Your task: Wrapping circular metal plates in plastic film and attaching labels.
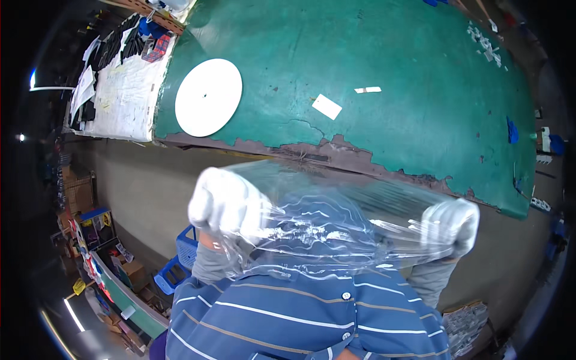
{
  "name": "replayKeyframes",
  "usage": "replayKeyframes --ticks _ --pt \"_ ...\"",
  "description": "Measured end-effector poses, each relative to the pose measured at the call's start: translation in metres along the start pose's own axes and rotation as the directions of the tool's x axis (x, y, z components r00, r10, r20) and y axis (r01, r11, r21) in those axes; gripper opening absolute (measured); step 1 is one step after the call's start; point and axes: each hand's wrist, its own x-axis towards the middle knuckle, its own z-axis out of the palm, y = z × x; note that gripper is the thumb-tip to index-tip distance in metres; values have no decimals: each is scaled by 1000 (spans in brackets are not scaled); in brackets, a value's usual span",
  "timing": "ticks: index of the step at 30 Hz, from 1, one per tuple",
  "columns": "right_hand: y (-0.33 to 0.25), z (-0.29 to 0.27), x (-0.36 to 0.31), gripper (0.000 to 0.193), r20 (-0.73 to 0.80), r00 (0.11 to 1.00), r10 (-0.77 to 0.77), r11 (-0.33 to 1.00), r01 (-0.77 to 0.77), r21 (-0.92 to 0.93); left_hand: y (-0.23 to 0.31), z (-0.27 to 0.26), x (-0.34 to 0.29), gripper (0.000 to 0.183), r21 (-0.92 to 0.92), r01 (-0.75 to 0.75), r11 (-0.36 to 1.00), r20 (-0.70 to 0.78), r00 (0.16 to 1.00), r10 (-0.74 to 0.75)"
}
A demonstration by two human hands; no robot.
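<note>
A clear plastic bag (312, 231) is stretched taut between my two hands, in front of my striped shirt. My left hand (225, 204), in a white glove and blurred by motion, is closed on one side of it. On the other side my right hand (450, 228), also white-gloved and blurred, is closed in a fist round the plastic. Through the film I see my shirt and the table's near edge. Nothing shows inside the bag.
Beyond my hands stands a table with a worn green top (414, 78). On it lie a white round disc (209, 98), a white card tag (327, 107) and a small paper strip (368, 90). A blue plastic stool (174, 276) is at my left. Shelves with boxes (133, 270) stand farther left.
</note>
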Motion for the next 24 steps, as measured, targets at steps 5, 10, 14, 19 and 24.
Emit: replayKeyframes --ticks 5,10,14,19,24 --pt "-4 -49 98 40 -96 969 -229 973 228 -15 20 -36 81 54 119 -180 977 -540 813 215" --pt "25 -156 204 36 -445 894 -49 995 4 -103 31 -179 196 41 348 -65 935 -271 948 167" --pt "46 -250 253 39 -597 793 120 986 -165 -21 8 -260 256 44 313 24 950 -548 821 160" --pt "71 -330 283 44 -406 828 388 921 -330 209 -2 -342 265 41 157 107 982 -622 783 14" --pt "80 -420 249 52 -246 903 351 881 -229 415 -6 -388 273 42 31 139 990 -631 770 -89"
